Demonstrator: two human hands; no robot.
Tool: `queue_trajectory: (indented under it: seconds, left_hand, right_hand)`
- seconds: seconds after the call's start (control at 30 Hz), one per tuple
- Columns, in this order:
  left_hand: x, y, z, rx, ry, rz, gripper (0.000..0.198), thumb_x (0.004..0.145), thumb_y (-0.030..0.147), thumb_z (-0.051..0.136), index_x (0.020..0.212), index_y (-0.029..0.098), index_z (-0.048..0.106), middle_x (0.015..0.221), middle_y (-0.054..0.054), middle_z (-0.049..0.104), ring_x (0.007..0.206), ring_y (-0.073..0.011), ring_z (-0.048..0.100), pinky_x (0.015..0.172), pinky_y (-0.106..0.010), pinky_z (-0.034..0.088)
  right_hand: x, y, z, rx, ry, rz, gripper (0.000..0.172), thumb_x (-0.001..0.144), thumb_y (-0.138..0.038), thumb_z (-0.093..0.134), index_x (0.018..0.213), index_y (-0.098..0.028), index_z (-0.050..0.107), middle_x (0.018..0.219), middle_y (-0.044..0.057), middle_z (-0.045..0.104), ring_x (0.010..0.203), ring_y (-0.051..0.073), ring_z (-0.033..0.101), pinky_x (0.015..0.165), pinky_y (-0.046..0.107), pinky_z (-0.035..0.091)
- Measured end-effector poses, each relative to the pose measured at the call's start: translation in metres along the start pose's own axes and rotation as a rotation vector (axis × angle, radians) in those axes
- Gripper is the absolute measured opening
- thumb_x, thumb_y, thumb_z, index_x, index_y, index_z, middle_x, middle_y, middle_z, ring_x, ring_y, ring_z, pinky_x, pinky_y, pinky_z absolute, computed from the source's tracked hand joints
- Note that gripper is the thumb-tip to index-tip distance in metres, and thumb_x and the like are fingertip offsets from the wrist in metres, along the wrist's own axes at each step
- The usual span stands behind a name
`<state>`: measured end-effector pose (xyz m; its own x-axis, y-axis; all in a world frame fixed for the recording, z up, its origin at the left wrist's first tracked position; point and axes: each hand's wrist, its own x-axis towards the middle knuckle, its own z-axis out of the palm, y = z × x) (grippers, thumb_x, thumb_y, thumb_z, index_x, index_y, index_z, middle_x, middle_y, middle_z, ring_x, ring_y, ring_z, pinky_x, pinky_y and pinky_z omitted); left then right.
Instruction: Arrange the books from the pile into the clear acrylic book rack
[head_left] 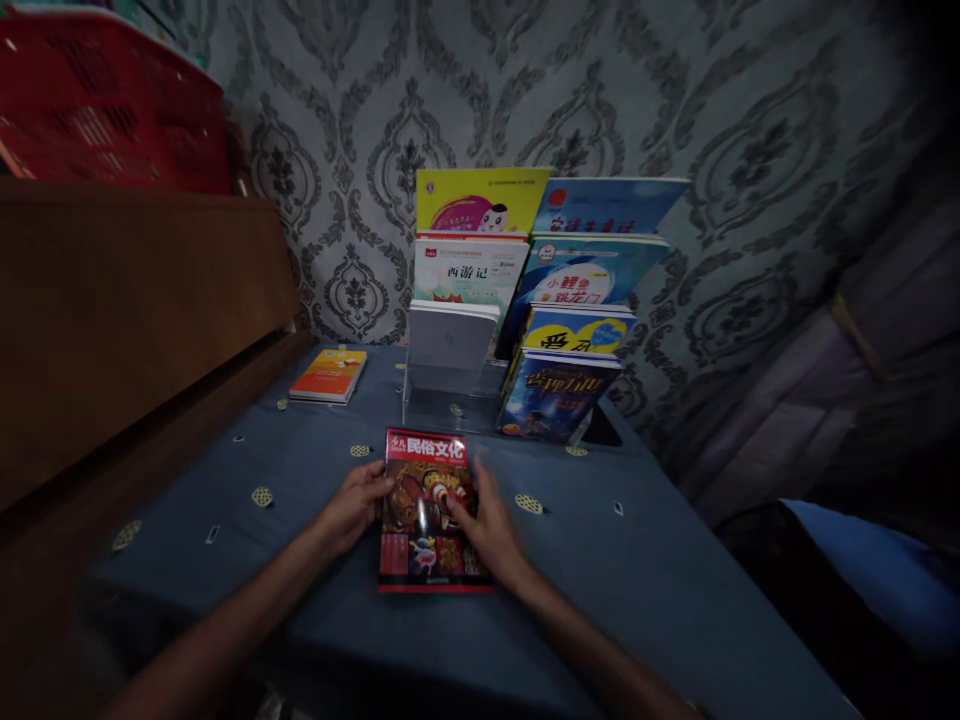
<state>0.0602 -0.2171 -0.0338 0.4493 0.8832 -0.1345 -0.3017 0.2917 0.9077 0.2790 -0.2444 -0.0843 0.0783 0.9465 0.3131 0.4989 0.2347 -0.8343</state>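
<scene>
A book with a red and dark picture cover (431,515) is held between my two hands, above the near middle of the table. My left hand (358,507) grips its left edge, thumb on the cover. On the right edge, my right hand (489,520) has its thumb across the front and its other fingers partly hidden. Just behind stands a clear tiered book rack (450,408). Its left column has a yellow book (480,200), a white book (469,270) and a plain grey book (454,340). Several blue-toned books, including a dark blue one (559,395), fill the right column.
An orange book (328,375) lies atop a small stack at the table's back left. Left of the blue-clothed table (300,560) is a brown wooden cabinet (135,320) bearing a red basket (112,100). A tied curtain (817,340) hangs at right, above a blue object (877,560).
</scene>
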Motion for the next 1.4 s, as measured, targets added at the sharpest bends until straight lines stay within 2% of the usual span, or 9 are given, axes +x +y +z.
queue_trajectory:
  seconds: [0.17,0.3,0.43,0.6,0.7,0.83,1.03,1.23,1.4]
  left_hand:
    - [0.007,0.048,0.016,0.215,-0.085,0.32,0.049,0.078,0.042,0.077,0.117,0.016,0.066,0.11,-0.009,0.074,0.099,-0.0226,0.07,0.089,-0.032,0.054]
    - [0.002,0.068,0.009,0.667,-0.187,0.565,0.03,0.085,0.04,0.07,0.105,0.016,0.069,0.115,-0.01,0.073,0.116,-0.0279,0.064,0.107,-0.042,0.044]
    - [-0.01,0.035,-0.016,1.125,-0.295,0.596,0.032,0.094,0.018,0.049,0.123,0.023,0.063,0.129,-0.007,0.068,0.13,-0.0245,0.056,0.122,-0.051,0.021]
    - [-0.022,-0.012,-0.04,1.327,-0.43,0.567,0.056,0.085,0.002,0.043,0.135,0.023,0.055,0.141,-0.006,0.059,0.141,-0.021,0.043,0.123,-0.05,0.025]
    - [-0.024,-0.015,-0.04,1.327,-0.435,0.585,0.057,0.083,0.001,0.042,0.133,0.023,0.056,0.142,-0.006,0.058,0.141,-0.0211,0.043,0.122,-0.05,0.026]
    - [-0.025,-0.007,-0.033,1.337,-0.417,0.546,0.052,0.08,0.001,0.042,0.122,0.022,0.062,0.131,-0.007,0.066,0.129,-0.0212,0.055,0.121,-0.048,0.03]
    - [-0.025,-0.006,-0.032,1.326,-0.43,0.554,0.052,0.078,0.0,0.042,0.121,0.022,0.062,0.131,-0.006,0.066,0.126,-0.0204,0.058,0.123,-0.049,0.026]
    - [-0.023,-0.012,-0.039,1.329,-0.443,0.602,0.06,0.08,0.0,0.041,0.134,0.024,0.055,0.143,-0.005,0.058,0.142,-0.0198,0.043,0.122,-0.05,0.026]
    - [-0.023,-0.015,-0.042,1.325,-0.44,0.644,0.062,0.084,0.001,0.041,0.14,0.024,0.051,0.145,-0.005,0.056,0.143,-0.0196,0.041,0.122,-0.05,0.028]
  right_hand:
    - [0.044,-0.042,-0.044,0.464,-0.103,-0.056,0.046,0.084,-0.048,0.066,0.121,-0.02,0.064,0.115,0.01,0.074,0.103,0.028,0.07,0.092,0.046,0.056]
    - [0.044,-0.063,-0.07,0.199,-0.029,-0.338,0.026,0.087,-0.043,0.065,0.103,-0.025,0.073,0.111,0.007,0.075,0.11,0.026,0.067,0.102,0.047,0.049]
    - [0.016,-0.038,-0.065,-0.186,-0.284,-0.436,0.027,0.087,-0.027,0.061,0.112,-0.027,0.073,0.117,0.008,0.074,0.115,0.027,0.066,0.111,0.056,0.036]
    - [-0.003,-0.021,-0.067,-0.419,-0.644,-0.356,0.058,0.081,-0.004,0.048,0.129,-0.031,0.065,0.138,0.004,0.063,0.133,0.022,0.053,0.118,0.053,0.029]
    - [0.006,-0.038,-0.063,-0.371,-0.703,-0.379,0.055,0.085,-0.006,0.046,0.129,-0.032,0.064,0.133,0.0,0.066,0.129,0.02,0.057,0.12,0.049,0.027]
    - [0.022,-0.062,-0.02,-0.189,-0.745,-0.416,0.05,0.098,-0.016,0.033,0.145,-0.024,0.048,0.148,0.002,0.053,0.138,0.014,0.047,0.117,0.037,0.035]
    - [0.052,-0.053,0.037,-0.308,-0.67,-0.363,0.052,0.104,-0.034,0.031,0.148,-0.009,0.043,0.154,0.013,0.043,0.146,0.018,0.034,0.121,0.038,0.027]
    - [0.068,-0.023,0.025,-0.589,-0.436,-0.23,0.053,0.101,-0.031,0.039,0.146,-0.004,0.044,0.154,0.02,0.041,0.147,0.026,0.032,0.122,0.046,0.025]
    - [0.022,-0.009,0.011,-0.617,-0.347,-0.236,0.055,0.101,-0.037,0.039,0.15,-0.01,0.041,0.158,0.017,0.035,0.149,0.027,0.026,0.121,0.052,0.026]
